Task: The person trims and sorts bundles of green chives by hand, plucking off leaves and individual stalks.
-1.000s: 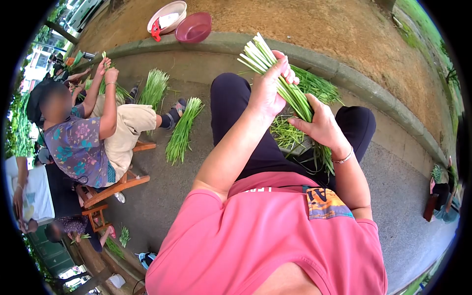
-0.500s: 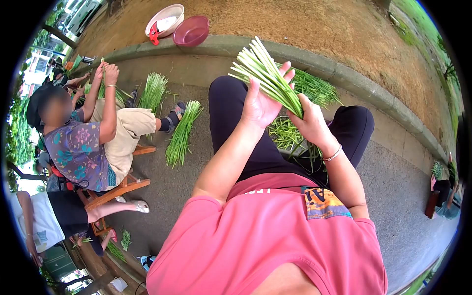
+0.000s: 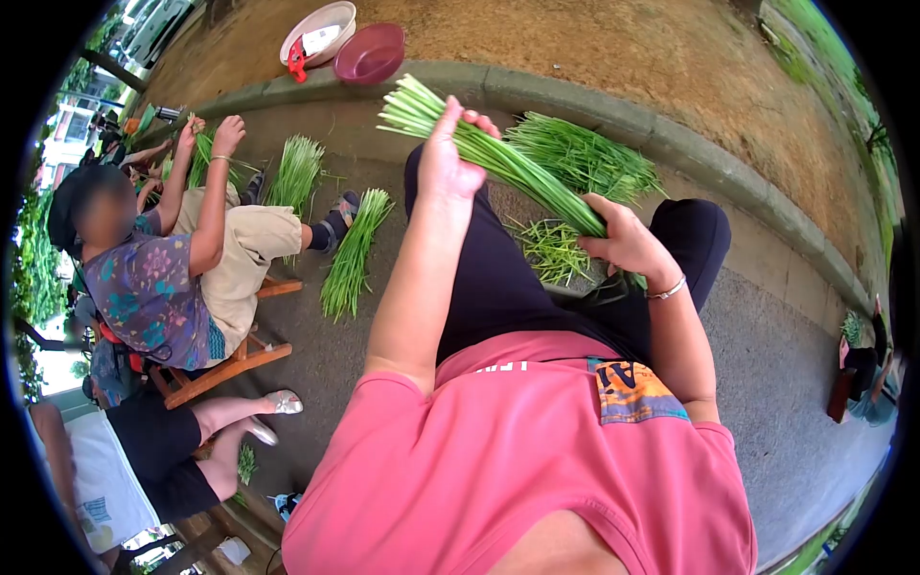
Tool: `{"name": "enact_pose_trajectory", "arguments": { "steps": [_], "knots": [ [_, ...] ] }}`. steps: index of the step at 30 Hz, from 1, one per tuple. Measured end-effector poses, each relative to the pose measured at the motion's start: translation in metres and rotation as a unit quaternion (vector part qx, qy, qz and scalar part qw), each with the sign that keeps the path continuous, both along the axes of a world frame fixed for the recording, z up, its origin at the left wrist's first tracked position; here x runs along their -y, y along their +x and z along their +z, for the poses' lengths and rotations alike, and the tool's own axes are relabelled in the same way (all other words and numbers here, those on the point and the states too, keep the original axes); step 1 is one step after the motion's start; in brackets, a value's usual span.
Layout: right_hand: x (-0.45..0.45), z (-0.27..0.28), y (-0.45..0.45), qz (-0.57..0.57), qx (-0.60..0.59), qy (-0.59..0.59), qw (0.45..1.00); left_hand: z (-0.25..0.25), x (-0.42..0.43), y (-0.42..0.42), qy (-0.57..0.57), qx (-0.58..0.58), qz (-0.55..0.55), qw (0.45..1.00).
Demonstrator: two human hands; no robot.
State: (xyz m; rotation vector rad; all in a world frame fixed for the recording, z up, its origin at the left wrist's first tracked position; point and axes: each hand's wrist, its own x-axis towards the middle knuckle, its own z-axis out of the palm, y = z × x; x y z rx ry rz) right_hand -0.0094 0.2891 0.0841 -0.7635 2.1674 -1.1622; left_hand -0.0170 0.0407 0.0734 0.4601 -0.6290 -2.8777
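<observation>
A bundle of long green stalks (image 3: pixel 522 171) lies slantwise across my lap, its pale cut ends at the upper left. My left hand (image 3: pixel 450 153) is wrapped round it near the pale ends, thumb and fingertips pointing up. My right hand (image 3: pixel 628 240) grips its lower, greener end, with the thumb beneath. Beyond the bundle a large heap of green stalks (image 3: pixel 585 158) rests on the ground by the kerb. Shorter loose green pieces (image 3: pixel 554 251) lie between my knees.
At the left a person (image 3: pixel 153 259) on a wooden stool (image 3: pixel 230 364) handles stalks. Two bunches (image 3: pixel 356 254) (image 3: pixel 296 172) lie on the pavement between us. A pink basin (image 3: pixel 369 54) and a pale basin (image 3: pixel 321 29) stand past the kerb (image 3: pixel 537 91). Another person walks at lower left.
My left hand has closed round the stalks and moved left with their pale ends, so the bundle slants flatter. The walking person at lower left has come nearer.
</observation>
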Motion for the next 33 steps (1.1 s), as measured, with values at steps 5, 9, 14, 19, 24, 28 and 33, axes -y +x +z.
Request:
{"name": "enact_pose_trajectory", "arguments": {
  "steps": [5,9,14,19,24,28,33],
  "knots": [
    [-0.027,-0.01,-0.005,-0.055,0.089,-0.044,0.994,-0.017,0.045,0.005,0.106,0.045,0.072,0.991],
    [-0.05,-0.026,-0.017,-0.112,0.144,-0.126,0.975,-0.035,0.06,0.013,0.138,0.081,0.108,0.981],
    [-0.064,-0.044,-0.028,-0.228,0.225,-0.259,0.911,-0.05,0.062,0.019,0.216,0.082,0.127,0.965],
    [-0.072,-0.059,-0.031,-0.253,0.295,-0.364,0.846,-0.049,0.061,0.021,0.268,0.052,0.12,0.954],
    [-0.077,-0.07,-0.036,-0.312,0.273,-0.398,0.819,-0.049,0.059,0.02,0.265,0.027,0.136,0.954],
    [-0.079,-0.07,-0.036,-0.326,0.254,-0.386,0.825,-0.05,0.059,0.02,0.265,0.024,0.131,0.955],
    [-0.066,-0.058,-0.033,-0.382,0.003,-0.258,0.887,-0.054,0.06,0.021,0.258,0.029,0.127,0.957]
  ]
}}
